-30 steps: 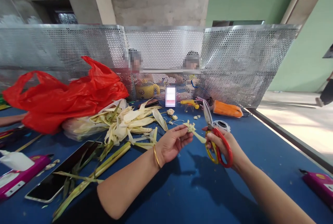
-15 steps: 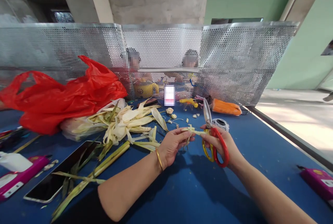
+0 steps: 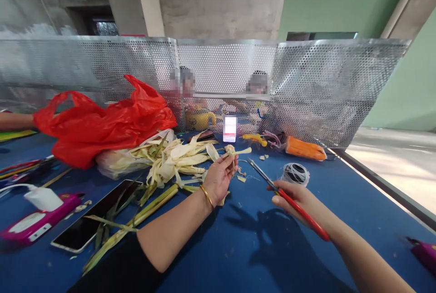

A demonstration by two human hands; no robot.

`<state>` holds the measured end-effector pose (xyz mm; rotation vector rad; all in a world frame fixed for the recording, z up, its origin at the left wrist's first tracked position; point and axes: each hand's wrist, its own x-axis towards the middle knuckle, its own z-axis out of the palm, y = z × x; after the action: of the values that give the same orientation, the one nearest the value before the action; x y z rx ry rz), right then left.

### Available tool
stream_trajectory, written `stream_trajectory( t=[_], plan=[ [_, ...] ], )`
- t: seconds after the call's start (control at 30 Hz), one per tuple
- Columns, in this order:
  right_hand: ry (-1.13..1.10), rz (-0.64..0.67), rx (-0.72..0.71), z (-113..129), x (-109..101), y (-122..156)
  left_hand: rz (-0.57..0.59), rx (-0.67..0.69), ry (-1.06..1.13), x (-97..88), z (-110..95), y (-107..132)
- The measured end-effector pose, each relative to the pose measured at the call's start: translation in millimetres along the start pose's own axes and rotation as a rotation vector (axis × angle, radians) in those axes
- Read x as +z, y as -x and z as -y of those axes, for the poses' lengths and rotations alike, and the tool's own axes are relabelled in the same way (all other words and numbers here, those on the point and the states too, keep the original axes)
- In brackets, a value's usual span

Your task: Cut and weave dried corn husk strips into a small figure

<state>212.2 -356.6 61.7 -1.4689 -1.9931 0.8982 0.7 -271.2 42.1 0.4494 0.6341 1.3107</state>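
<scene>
Between the fingertips of my left hand (image 3: 220,177) is a small piece made of pale corn husk (image 3: 241,151), with a stiff strip sticking out to the right. A roundish beige lump shows at its top. My right hand (image 3: 295,196) is closed around red-handled scissors (image 3: 303,216), whose blades point up and left, apart from the husk piece. The blades look closed or nearly so. Below the fingers lie small scraps (image 3: 241,178) and a thin thread. A spool of white thread (image 3: 295,174) sits just beyond my right hand.
Dried corn husks (image 3: 177,154) are heaped left of my hands beside a red plastic bag (image 3: 112,120). Nearer lie a phone (image 3: 98,216) and a magenta power strip (image 3: 57,213). An orange packet (image 3: 304,148) and a yellow tool (image 3: 255,138) rest by the perforated metal screen (image 3: 221,66); people sit behind it.
My right hand with the scissors has drawn back from the husk piece and turned. My left hand has lifted the piece slightly farther off. The view has shifted left.
</scene>
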Motion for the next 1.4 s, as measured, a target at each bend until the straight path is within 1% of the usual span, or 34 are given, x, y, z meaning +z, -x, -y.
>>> stream_trajectory(
  t=[0.13, 0.3, 0.4, 0.57, 0.7, 1.0, 1.4],
  plan=[
    [0.047, -0.002, 0.032, -2.1, 3.3, -2.3, 0.059, -0.026, -0.017, 0.9, 2.4, 5.7],
    [0.083, -0.07, 0.025, 0.6, 6.0, -3.7, 0.065, -0.057, -0.071, 2.2, 6.1, 10.8],
    [0.121, -0.109, 0.029, 2.0, 7.2, -4.1, 0.105, -0.049, -0.083, 3.1, 7.1, 11.3],
    [0.127, -0.093, 0.046, 1.8, 7.9, -4.6, 0.16, 0.0, -0.068, 3.8, 9.2, 10.7],
    [0.144, -0.106, 0.053, 2.0, 8.0, -4.2, 0.158, -0.002, -0.048, 3.5, 10.6, 10.3],
    [0.163, -0.124, 0.02, 2.4, 7.4, -2.8, 0.124, -0.034, -0.061, 5.1, 9.8, 11.7],
    [0.112, -0.111, 0.079, 2.2, 7.1, -3.6, 0.131, -0.036, -0.056, 4.9, 10.6, 11.8]
  ],
)
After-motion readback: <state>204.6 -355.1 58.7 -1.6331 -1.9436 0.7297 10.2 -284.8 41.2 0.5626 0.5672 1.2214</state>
